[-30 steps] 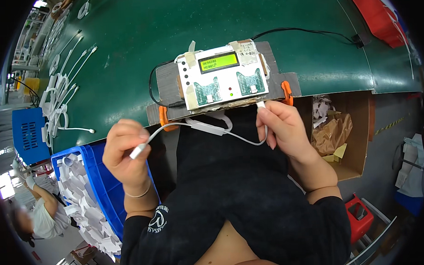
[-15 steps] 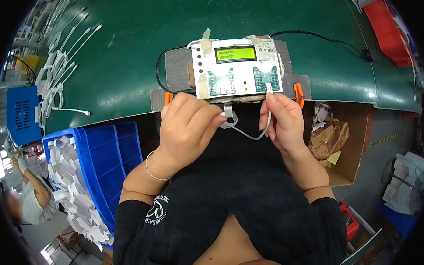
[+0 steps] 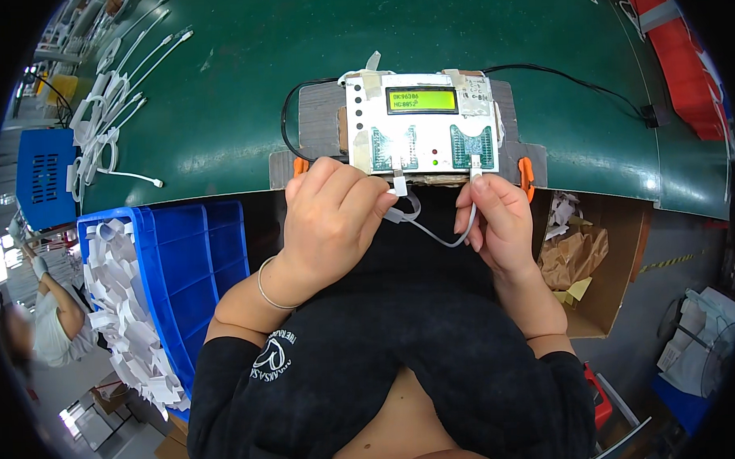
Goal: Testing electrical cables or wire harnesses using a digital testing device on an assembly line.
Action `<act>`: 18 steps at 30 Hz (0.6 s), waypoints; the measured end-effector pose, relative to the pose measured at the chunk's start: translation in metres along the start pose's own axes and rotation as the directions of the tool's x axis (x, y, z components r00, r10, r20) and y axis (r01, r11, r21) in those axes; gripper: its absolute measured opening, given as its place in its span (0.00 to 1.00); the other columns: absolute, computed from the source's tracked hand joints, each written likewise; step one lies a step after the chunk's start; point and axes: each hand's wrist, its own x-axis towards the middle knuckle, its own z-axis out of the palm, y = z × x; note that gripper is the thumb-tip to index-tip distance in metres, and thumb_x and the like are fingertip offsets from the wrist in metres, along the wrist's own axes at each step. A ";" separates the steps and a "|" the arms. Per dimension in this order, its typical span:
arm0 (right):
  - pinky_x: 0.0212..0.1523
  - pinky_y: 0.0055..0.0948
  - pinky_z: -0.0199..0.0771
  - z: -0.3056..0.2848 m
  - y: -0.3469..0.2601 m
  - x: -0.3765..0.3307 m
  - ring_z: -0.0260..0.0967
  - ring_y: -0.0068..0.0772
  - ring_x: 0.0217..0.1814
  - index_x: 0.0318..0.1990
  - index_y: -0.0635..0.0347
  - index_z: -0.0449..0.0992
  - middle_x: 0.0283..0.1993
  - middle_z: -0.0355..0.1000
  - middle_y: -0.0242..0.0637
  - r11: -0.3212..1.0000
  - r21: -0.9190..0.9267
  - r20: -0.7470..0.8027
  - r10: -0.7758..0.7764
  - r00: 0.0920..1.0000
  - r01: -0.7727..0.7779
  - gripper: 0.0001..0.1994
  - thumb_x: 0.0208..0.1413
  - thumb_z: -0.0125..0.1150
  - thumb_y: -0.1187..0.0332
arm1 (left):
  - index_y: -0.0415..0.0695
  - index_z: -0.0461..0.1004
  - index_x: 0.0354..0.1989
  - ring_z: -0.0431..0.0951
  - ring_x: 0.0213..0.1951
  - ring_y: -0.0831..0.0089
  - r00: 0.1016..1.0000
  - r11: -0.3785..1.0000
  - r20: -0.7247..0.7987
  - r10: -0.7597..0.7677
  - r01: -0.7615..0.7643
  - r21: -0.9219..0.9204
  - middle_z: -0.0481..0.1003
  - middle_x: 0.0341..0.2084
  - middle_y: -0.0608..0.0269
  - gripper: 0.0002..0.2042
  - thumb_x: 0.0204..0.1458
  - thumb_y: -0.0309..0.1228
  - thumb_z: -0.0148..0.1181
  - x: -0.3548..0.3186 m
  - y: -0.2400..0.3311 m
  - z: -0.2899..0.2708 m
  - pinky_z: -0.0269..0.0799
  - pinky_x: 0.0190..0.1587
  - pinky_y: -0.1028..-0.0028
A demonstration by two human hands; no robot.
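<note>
A white cable tester point(image 3: 365, 161) with a lit yellow-green display point(image 3: 422, 100) and two green circuit boards lies at the table's near edge. My right hand point(image 3: 501, 221) pinches one plug of a short white cable point(image 3: 445, 242), and that plug's tip sits at the right board point(image 3: 471, 138). With finger and thumb, my left hand point(image 3: 332, 218) grips the cable's other end, where a white plug point(image 3: 399, 185) points up to the left board point(image 3: 393, 144). Whether this plug is fully seated, I cannot tell. Between both hands the cable hangs in a loop.
White cables point(image 3: 97, 138) lie bundled at the left, by a blue slotted box point(image 3: 38, 180). A blue crate point(image 3: 195, 276) holds white paper scraps. At the right stands a cardboard box point(image 3: 620, 269) with brown paper. Orange clamps point(image 3: 527, 179) flank the tester. Another person point(image 3: 59, 325) is far left.
The cable's left plug has come up to the left board's edge; before, it was below it. My right hand keeps its plug at the right board. The view has shifted slightly.
</note>
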 end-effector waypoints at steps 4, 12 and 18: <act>0.11 0.13 0.52 -0.002 0.000 0.001 0.54 0.16 0.09 0.29 0.66 0.70 0.17 0.69 0.38 1.000 -0.015 0.016 0.008 1.000 -0.008 0.17 0.63 0.45 0.62 | 0.47 0.73 0.27 0.69 0.29 0.71 1.000 1.000 -0.023 -0.019 0.020 0.018 0.70 0.23 0.71 0.06 0.41 0.30 0.64 -0.003 0.001 0.004 0.56 0.33 0.72; 0.14 0.13 0.55 -0.010 0.005 0.002 0.57 0.17 0.11 0.29 0.67 0.71 0.18 0.70 0.40 0.997 -0.069 0.069 -0.025 0.997 0.030 0.18 0.62 0.45 0.61 | 0.47 0.73 0.26 0.69 0.28 0.71 1.000 1.000 0.008 -0.017 0.017 -0.010 0.70 0.23 0.71 0.06 0.41 0.29 0.64 -0.004 -0.001 0.000 0.55 0.33 0.72; 0.15 0.13 0.56 -0.010 0.006 0.004 0.58 0.18 0.12 0.29 0.67 0.71 0.18 0.70 0.41 0.991 -0.108 0.080 -0.064 0.995 0.073 0.17 0.62 0.45 0.61 | 0.47 0.73 0.25 0.69 0.28 0.71 0.999 0.999 -0.019 -0.044 0.043 -0.023 0.70 0.22 0.71 0.06 0.40 0.29 0.64 0.001 -0.007 0.003 0.55 0.32 0.72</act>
